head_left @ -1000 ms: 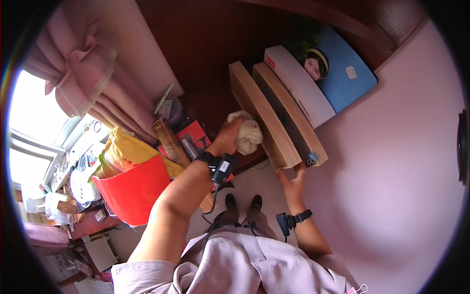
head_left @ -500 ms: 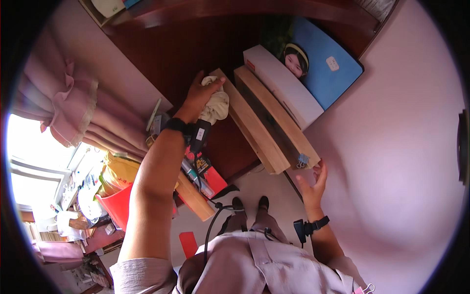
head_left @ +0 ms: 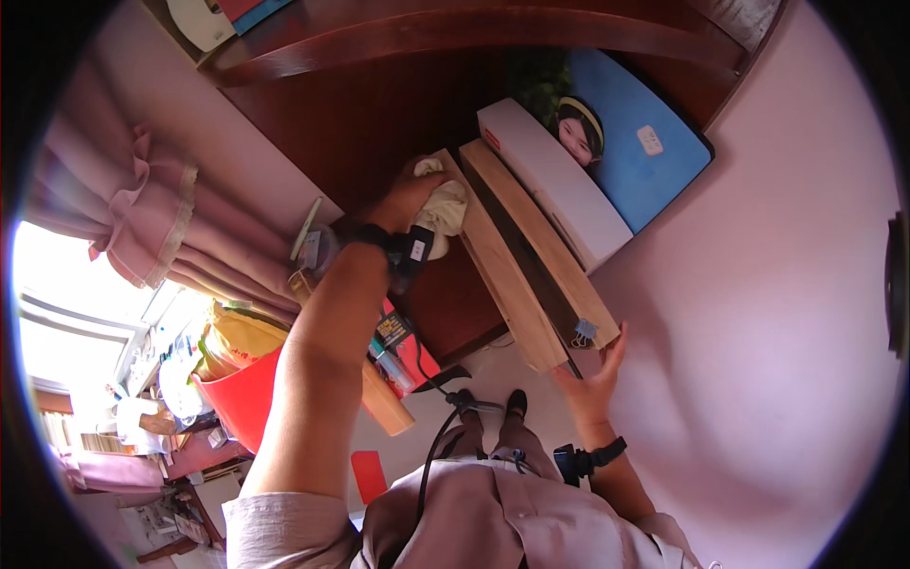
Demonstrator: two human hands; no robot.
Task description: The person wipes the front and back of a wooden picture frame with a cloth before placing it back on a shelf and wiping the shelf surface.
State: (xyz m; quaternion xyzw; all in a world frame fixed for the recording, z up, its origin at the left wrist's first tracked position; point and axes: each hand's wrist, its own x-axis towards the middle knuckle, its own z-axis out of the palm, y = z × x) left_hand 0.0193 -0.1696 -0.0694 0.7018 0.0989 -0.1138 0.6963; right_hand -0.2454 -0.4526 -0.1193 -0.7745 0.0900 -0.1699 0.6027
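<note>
Bunched in my left hand (head_left: 409,194) is a cream cloth (head_left: 444,204), pressed against the left side of a long, narrow wooden box (head_left: 507,284) near its far end. The box has two pale wooden sides with a dark gap between them. Across its near end, my right hand (head_left: 592,389) spans from side to side, thumb by the left corner and fingertips at the right corner. A blue-grey binder clip (head_left: 584,332) sits at that end, just above my right palm. Part of my left fingers is hidden behind the cloth.
Right of the wooden box lie a white box (head_left: 555,194) and a blue panel with a printed picture (head_left: 649,175). A dark red wooden shelf edge (head_left: 474,38) crosses above. Pens and a red-black box (head_left: 403,346) are beside my left forearm, near a red bin (head_left: 242,394).
My left hand and the cloth have slid a little toward me along the wooden box. My right thumb has moved left to the box's left corner. The view has also shifted slightly.
</note>
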